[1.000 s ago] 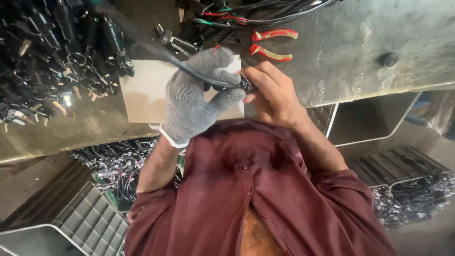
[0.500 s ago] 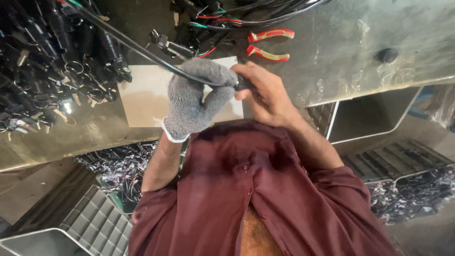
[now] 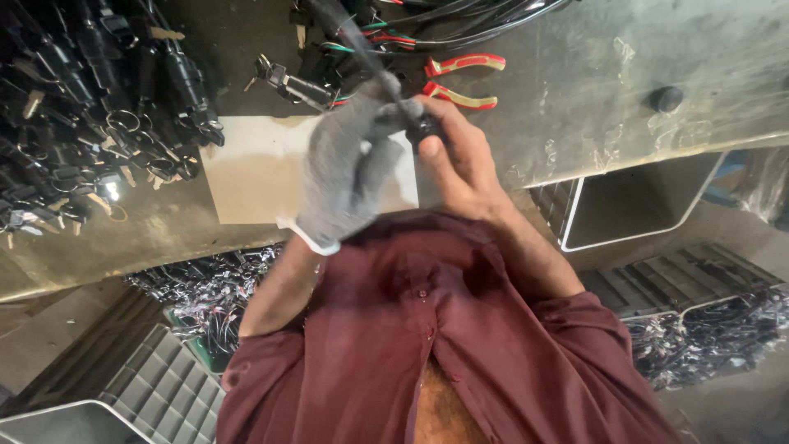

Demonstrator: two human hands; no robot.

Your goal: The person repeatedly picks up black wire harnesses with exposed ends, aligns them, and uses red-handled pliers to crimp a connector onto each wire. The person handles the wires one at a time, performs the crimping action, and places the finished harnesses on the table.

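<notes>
My left hand [image 3: 345, 173], in a grey knit glove, is closed around a black sleeved cable [image 3: 353, 37] that runs up and to the left over the bench. My bare right hand [image 3: 460, 160] pinches the small black plug end [image 3: 423, 127] of that cable between thumb and fingers. Both hands meet above a pale cardboard sheet [image 3: 255, 168] lying on the metal bench [image 3: 592, 74]. My maroon shirt fills the lower part of the view.
Red-handled pliers [image 3: 460, 78] lie just beyond my hands beside a tangle of coloured wires [image 3: 427, 20]. A heap of black key switches with keys [image 3: 90, 107] covers the left of the bench. A black knob [image 3: 666, 99] sits right. Bins [image 3: 641, 197] and wire bundles [image 3: 715, 329] lie below.
The cable has swung from pointing far left to pointing more steeply upward. Both hands have shifted slightly up and right, still gripping it.
</notes>
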